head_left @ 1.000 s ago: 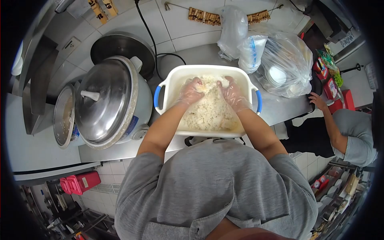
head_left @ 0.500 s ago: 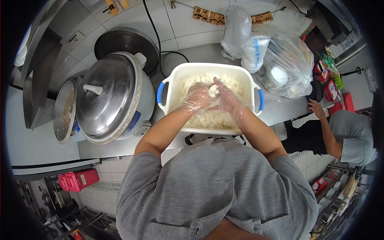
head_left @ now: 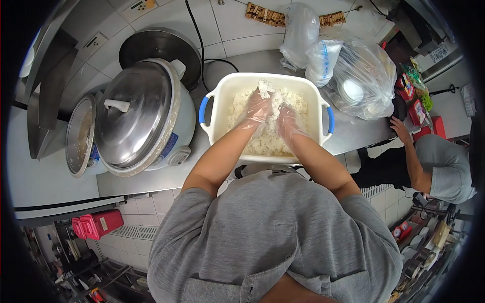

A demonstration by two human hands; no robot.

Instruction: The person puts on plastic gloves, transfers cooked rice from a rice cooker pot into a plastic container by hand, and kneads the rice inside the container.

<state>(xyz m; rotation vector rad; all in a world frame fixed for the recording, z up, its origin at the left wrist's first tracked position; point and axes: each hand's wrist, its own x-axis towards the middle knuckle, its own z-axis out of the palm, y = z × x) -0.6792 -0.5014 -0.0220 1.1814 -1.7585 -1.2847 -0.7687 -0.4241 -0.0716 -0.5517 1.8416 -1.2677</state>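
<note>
A white tub (head_left: 218, 121) with blue grips on its handles stands in front of me, holding white cooked rice (head_left: 298, 103). Both of my hands are inside it, in clear plastic gloves. My left hand (head_left: 258, 107) is closed around a clump of rice, which shows at its fingertips above the rest. Just to the right, my right hand (head_left: 288, 120) has its fingers curled into the rice, partly covered by grains. A strip of rice lies between the two hands, which are apart.
A large rice cooker (head_left: 136, 116) with a metal lid stands left of the tub, beside another open pot (head_left: 81, 136). Plastic bags (head_left: 361, 81) sit at the back right on the steel counter (head_left: 348, 136). A co-worker's hand (head_left: 400, 130) rests near the counter's right end.
My hands have moved apart from being pressed together. The left one has gone forward and raised a clump of rice; the right one has shifted slightly, its fingers lower in the rice.
</note>
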